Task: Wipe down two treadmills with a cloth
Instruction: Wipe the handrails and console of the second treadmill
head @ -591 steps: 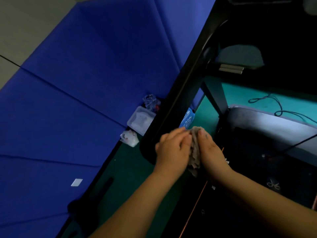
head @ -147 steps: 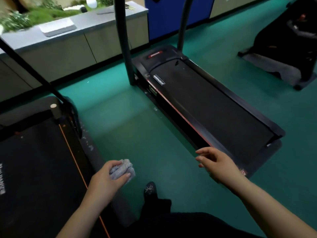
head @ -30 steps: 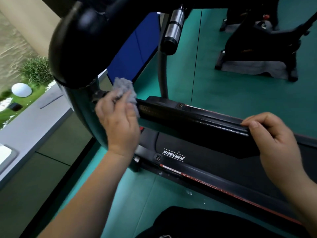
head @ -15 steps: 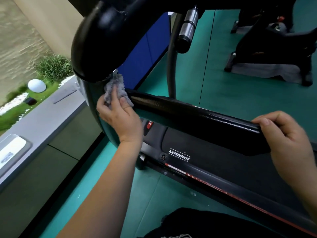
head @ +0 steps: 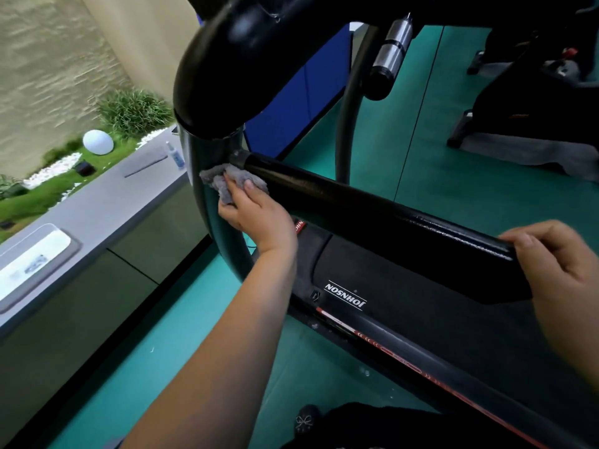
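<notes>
While the left hand (head: 256, 215) pinches the cloth (head: 223, 181) between thumb and curled fingers, the grey wad sits at and just beyond the fingertips, on the side away from the wrist. It is pressed into the joint where the bar (head: 372, 218) meets the post (head: 210, 202), at the front left corner of the treadmill (head: 421, 322). The cloth touches both parts. It is crumpled, with its longer side lying across the joint, from the post on the left onto the bar's far end on the right.

From that joint the black bar slopes toward the lower right, above the treadmill's left edge. The right hand (head: 557, 264) grips the bar's near end, its fingers curled over the top. The two hands are well apart, one at each end.

Below the bar lies the deck, with a white logo near its front. A grey ledge (head: 107, 202) beyond the post carries a small bottle (head: 175, 155), with grass (head: 136, 110) and a white ball (head: 98, 142) behind it.
</notes>
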`<state>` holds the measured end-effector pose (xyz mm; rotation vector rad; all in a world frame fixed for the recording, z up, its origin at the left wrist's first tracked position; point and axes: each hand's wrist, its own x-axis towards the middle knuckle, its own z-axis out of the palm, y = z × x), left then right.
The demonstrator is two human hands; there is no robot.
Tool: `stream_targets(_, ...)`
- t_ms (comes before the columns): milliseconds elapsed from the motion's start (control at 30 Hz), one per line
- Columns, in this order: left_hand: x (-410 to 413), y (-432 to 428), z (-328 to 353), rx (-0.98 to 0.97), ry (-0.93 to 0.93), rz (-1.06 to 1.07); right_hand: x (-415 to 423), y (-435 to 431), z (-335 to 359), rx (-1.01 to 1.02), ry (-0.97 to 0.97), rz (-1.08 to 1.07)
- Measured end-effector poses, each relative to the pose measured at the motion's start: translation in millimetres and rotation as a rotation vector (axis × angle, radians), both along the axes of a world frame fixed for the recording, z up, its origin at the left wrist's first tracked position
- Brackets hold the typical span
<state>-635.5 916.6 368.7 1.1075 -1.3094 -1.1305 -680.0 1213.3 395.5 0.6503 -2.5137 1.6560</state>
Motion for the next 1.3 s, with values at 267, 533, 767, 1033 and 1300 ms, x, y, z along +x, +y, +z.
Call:
stream_targets(267, 12.3, 60.5, -16.2, 0.160, -0.103, -0.128, -2.9, -0.5, -4.6, -0.043, 0.008, 0.017)
stream_targets(533, 0.3, 58.6, 5.0, 0.186, -0.073, -0.045, -2.3, 2.3, 0.7, -0.017, -0.017, 0.033)
stream_targets(767, -14.7, 67.9, 10.9, 0.355, 0.045, 0.038, -2.3, 5.9, 1.8, -0.046, -0.084, 0.068)
stream_targets(1033, -14.8, 172.3, -2.5, 0.355, 0.048, -0.033, -1.9, 9.4, 9.5, -0.094, -0.121, 0.155)
stream_targets(1300, 4.1, 281.4, -12.0, 0.095, 0.175, -0.241, -5.4, 12.0, 7.6, -0.087, -0.041, 0.207)
